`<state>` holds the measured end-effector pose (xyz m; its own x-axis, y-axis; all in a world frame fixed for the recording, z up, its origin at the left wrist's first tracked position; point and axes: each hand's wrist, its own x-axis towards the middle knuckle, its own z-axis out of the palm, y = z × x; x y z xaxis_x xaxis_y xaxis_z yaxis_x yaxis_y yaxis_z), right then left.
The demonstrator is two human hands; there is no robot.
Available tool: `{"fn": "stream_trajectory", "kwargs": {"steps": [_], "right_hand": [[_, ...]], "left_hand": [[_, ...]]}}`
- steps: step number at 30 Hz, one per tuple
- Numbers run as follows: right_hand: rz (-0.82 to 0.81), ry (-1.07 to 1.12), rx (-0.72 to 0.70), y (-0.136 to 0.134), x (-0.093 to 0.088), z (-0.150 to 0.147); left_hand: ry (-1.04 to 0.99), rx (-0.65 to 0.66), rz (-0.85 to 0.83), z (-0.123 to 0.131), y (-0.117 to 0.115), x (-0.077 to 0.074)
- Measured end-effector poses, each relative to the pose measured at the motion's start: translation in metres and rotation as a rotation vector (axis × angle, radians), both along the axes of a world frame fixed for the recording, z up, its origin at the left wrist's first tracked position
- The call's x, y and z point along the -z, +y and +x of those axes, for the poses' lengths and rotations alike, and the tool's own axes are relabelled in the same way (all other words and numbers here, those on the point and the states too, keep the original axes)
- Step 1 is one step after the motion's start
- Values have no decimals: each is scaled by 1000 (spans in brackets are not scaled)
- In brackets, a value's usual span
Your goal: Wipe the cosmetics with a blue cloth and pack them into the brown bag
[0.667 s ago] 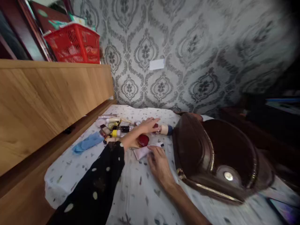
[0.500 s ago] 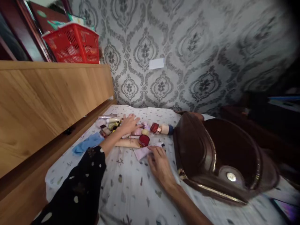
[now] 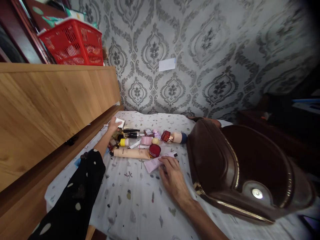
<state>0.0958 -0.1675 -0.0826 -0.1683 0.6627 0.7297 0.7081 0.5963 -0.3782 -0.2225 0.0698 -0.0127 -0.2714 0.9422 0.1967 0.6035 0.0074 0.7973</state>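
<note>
My left hand [image 3: 113, 125] reaches to the far left end of a pile of cosmetics on the bed, and its fingers are closed round a small white packet [image 3: 120, 122]. Lying flat with fingers spread, my right hand [image 3: 172, 175] has its fingertips on a pale pink sachet [image 3: 153, 164]. Between the hands lie a beige tube with a red cap [image 3: 132, 153], a small yellow bottle [image 3: 123, 142], a black mascara [image 3: 130, 135], a pink jar [image 3: 146, 140] and a red and gold bottle [image 3: 166, 136].
A large open brown leather bag [image 3: 240, 166] lies right of the pile on the patterned white sheet [image 3: 135, 200]. A wooden headboard [image 3: 50, 106] runs along the left, with a red basket [image 3: 72, 41] on top. Patterned wallpaper is behind.
My left hand has moved from the middle of the pile to its far left end and closed on the white packet. My right hand has stayed on the pink sachet.
</note>
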Motion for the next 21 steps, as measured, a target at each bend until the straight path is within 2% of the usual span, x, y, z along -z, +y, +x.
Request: {"fn": "stream_trajectory", "kwargs": {"steps": [7, 10, 12, 16, 19, 21], "right_hand": [[19, -22, 6, 2, 1, 1], [11, -19, 7, 1, 1, 2], [-5, -18, 2, 1, 1, 2], [-32, -9, -9, 1, 2, 2], [-38, -1, -3, 2, 4, 1], [-41, -3, -6, 2, 5, 1]], "left_hand": [[-187, 50, 40, 15, 35, 2], [-168, 69, 40, 9, 35, 2], [-123, 59, 29, -3, 28, -1], [14, 108, -18, -46, -4, -16], [117, 229, -90, -81, -50, -25], [182, 303, -144, -99, -87, -21]]}}
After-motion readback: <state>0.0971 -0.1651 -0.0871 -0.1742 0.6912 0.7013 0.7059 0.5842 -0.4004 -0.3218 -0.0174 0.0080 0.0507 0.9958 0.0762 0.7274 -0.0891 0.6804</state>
